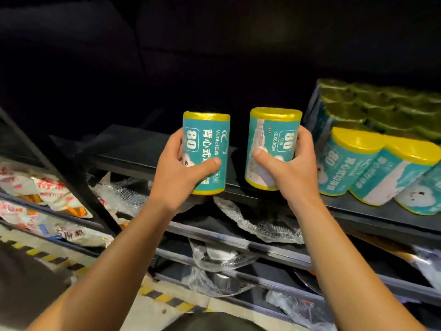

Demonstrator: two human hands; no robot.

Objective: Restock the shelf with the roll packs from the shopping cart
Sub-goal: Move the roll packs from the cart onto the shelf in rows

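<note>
Left hand (183,170) and right hand (286,168) each grip a teal roll pack, left pack (207,151), right pack (272,146), above the shelf (148,149); stocked packs (346,161) at three o'clock; probably light, slick-wrapped, best held mid-body

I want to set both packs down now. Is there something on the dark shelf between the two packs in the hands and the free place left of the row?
Nothing visible. The shelf behind the left roll pack and right roll pack looks bare; the stocked row stands further right.
</note>
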